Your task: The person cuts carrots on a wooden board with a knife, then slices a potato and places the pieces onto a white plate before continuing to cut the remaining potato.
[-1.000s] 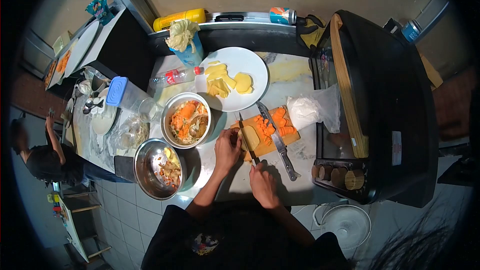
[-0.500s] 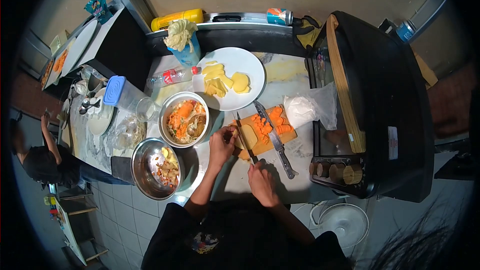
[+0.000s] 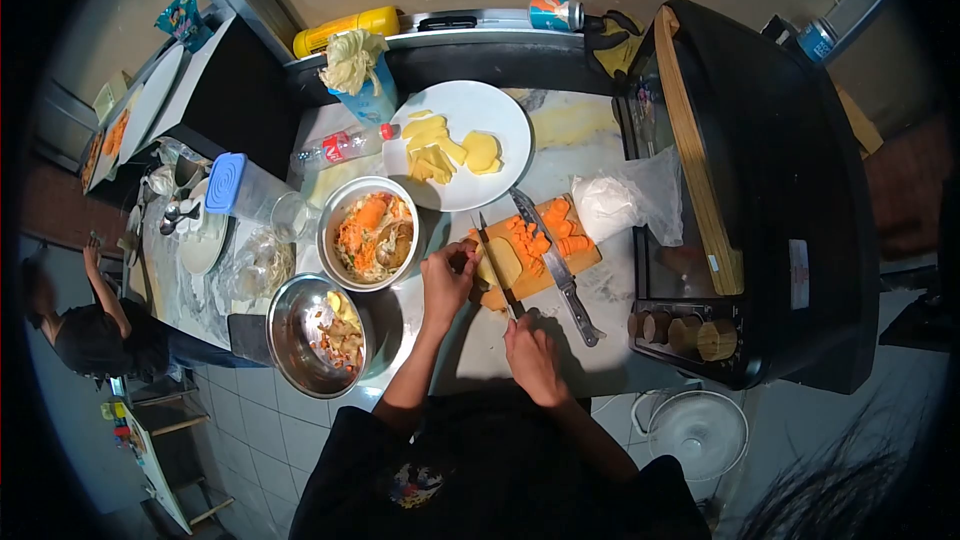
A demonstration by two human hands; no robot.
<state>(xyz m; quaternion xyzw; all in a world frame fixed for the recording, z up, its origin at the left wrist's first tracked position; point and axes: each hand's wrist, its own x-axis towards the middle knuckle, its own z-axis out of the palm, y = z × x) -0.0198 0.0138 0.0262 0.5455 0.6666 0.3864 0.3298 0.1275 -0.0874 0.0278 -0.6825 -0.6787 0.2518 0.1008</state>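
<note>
My right hand (image 3: 533,352) is closed around the handle of a dark-handled knife (image 3: 496,262). Its blade lies across a pale yellow potato piece (image 3: 506,262) on the wooden cutting board (image 3: 530,292). My left hand (image 3: 448,278) has its fingers bent together at the potato's left side, gripping its edge; the fingertips are partly hidden. Chopped carrot (image 3: 528,238) covers the board's far part. A second, larger knife (image 3: 556,272) rests across the board, untouched, its handle pointing toward me.
Potato slices lie on a white plate (image 3: 512,130). Left are a white pot (image 3: 330,258) of shredded vegetables and a steel bowl (image 3: 285,360) with peelings. A bag of white powder (image 3: 606,206) sits beside a black oven (image 3: 780,210). Another person (image 3: 90,340) stands far left.
My left fingers have shifted slightly at the potato's edge. The knife under my right hand stays at nearly the same place on the board. The whole view has tilted a little.
</note>
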